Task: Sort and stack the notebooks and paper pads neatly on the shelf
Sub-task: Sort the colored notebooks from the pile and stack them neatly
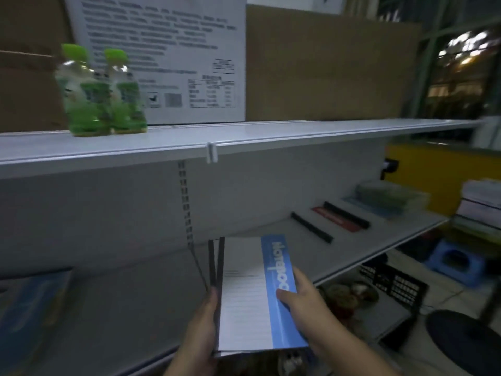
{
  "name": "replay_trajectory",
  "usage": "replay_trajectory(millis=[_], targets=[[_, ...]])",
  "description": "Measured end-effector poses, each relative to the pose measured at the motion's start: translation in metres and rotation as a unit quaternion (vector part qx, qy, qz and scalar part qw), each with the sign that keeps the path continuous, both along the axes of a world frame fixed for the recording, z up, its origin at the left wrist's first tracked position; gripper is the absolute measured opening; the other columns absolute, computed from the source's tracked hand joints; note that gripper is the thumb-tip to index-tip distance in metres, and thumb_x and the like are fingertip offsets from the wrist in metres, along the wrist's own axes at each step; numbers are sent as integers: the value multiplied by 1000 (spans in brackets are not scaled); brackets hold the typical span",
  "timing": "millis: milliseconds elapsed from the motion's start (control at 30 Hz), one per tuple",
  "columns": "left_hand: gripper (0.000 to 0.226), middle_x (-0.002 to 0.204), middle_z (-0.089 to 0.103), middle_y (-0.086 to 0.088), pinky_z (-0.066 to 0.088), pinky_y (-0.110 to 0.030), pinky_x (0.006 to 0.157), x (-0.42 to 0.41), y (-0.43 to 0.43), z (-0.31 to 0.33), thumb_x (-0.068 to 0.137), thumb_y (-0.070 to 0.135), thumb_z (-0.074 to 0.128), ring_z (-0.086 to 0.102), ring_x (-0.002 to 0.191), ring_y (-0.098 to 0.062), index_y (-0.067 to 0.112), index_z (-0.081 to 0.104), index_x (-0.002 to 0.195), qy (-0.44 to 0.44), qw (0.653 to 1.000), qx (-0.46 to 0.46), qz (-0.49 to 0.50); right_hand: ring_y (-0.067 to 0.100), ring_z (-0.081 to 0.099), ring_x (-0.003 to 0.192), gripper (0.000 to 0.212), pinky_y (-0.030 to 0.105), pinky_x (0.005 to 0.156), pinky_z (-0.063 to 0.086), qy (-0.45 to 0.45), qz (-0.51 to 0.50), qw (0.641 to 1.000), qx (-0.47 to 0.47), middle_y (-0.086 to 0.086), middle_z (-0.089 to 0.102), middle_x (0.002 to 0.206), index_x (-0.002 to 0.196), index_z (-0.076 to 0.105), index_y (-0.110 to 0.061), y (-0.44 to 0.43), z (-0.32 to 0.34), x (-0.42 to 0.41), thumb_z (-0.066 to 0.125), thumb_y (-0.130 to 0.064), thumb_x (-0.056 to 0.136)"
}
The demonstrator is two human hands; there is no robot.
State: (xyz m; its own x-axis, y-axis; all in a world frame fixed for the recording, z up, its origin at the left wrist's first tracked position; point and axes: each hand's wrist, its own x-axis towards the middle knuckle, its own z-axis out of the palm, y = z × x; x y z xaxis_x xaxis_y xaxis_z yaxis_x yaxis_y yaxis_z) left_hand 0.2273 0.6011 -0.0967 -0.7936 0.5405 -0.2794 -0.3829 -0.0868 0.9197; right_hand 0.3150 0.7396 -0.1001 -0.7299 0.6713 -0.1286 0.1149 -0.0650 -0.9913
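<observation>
Low at 6 o'clock, the left hand [202,318] grips the dark spine edge of the pads [244,299] and the right hand [301,299] pinches their blue-banded side, thumb on top. Their long axis runs 6 to 12 o'clock, far end over the shelf [135,308], whose bare stretch lies ahead at 12. Other notebooks [339,218] lie along it at 2 o'clock, a blue book [29,316] at 9.

Grey shelf [122,308] with scattered notebooks [337,219]

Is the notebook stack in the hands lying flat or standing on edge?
Flat, cover up: the blue-banded notebook stack shows its whole top face, left hand gripping its spine edge, right hand pinching the blue side.
</observation>
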Motion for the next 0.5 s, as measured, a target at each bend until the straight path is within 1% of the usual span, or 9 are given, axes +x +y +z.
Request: replay_trajectory(millis=[133,233,267,333,367,400,433,467,500], targets=[[36,77,67,-9,47,-30,63,-6,74,-14,96,28,48,62,70,-20,0,66,110,-27,999,10,-28,20,64,89,35,30,69,50,-35,-26,999,-19,-3,63,101,120,45,-30,66,-3,16,47,-4,96],[25,56,68,-2,49,-25,53,-15,139,-17,96,13,47,65,58,-18,5,66,82,-24,998,2,-64,23,65,89,36,33,70,51,-41,-53,997,-38,2,66,102,116,53,-29,116,-10,24,49,0,95],[21,62,69,-8,45,-28,56,-18,161,-20,94,11,49,63,65,-23,3,66,85,-14,997,-23,-70,21,65,89,36,35,73,52,-45,-62,996,-43,0,66,100,110,55,-30,132,-11,26,49,2,94],[22,95,67,-22,38,-27,60,-25,209,-34,95,10,50,57,81,-26,-5,64,105,20,992,-95,-78,19,64,92,36,36,79,50,-59,-82,994,-27,-4,67,99,111,56,-28,167,-15,28,50,3,93],[19,98,63,-22,36,-22,58,-25,228,-36,97,9,48,53,77,-23,0,61,107,48,989,-119,-73,17,63,95,37,33,78,49,-65,-88,994,-16,-5,67,102,115,55,-27,184,-15,28,50,2,92],[11,86,58,-15,33,-14,50,-24,246,-33,98,9,46,47,68,-18,7,56,99,83,983,-147,-74,16,62,99,39,31,78,48,-70,-90,993,-2,-7,66,106,119,54,-28,201,-13,27,49,1,92],[11,73,47,-6,32,-14,46,-23,262,-33,99,11,44,41,63,-14,8,53,93,118,973,-177,-83,15,61,102,41,32,81,48,-75,-89,993,7,-9,64,110,123,52,-29,217,-11,24,49,-2,92],[14,67,34,2,32,-17,47,-24,277,-33,99,13,43,39,65,-15,6,55,96,144,965,-201,-89,14,60,104,40,34,85,48,-80,-85,993,15,-9,63,112,126,50,-29,232,-9,23,49,-6,93],[22,66,27,5,30,-21,52,-24,291,-33,100,15,42,39,70,-16,2,55,110,161,957,-220,-101,13,60,104,38,36,88,49,-84,-85,993,20,-9,63,113,125,50,-30,245,-7,21,49,-10,93]])
